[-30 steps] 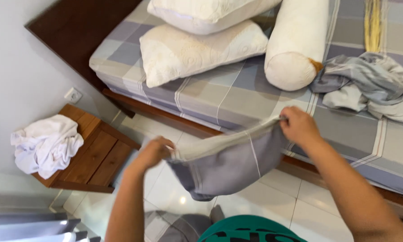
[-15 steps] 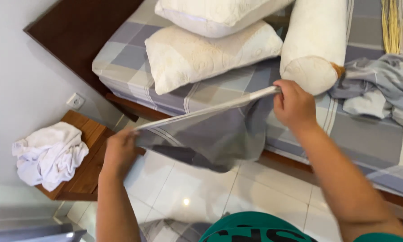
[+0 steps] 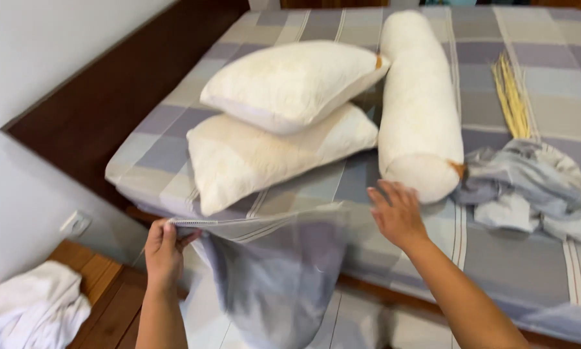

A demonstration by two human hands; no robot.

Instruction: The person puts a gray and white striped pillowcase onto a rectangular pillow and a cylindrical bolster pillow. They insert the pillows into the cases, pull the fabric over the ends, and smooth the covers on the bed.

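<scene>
My left hand (image 3: 164, 249) grips the zippered edge of a grey checked pillowcase (image 3: 271, 271), which hangs blurred in front of the bed's near edge. My right hand (image 3: 397, 213) is open, fingers spread, just off the pillowcase's other end and close to the end of a white bolster (image 3: 420, 110). Two bare white pillows (image 3: 284, 123) lie stacked on the bed left of the bolster.
The bed (image 3: 529, 258) wears a grey and blue checked sheet. A crumpled grey cloth (image 3: 529, 187) and a bundle of yellow straw sticks (image 3: 510, 97) lie at right. A wooden nightstand (image 3: 109, 304) with white cloth (image 3: 32, 313) stands lower left, below a wall socket (image 3: 75, 223).
My right hand has let go of the pillowcase's edge and opened near the bolster. My left hand has risen with the case. The view has tilted up over the bed.
</scene>
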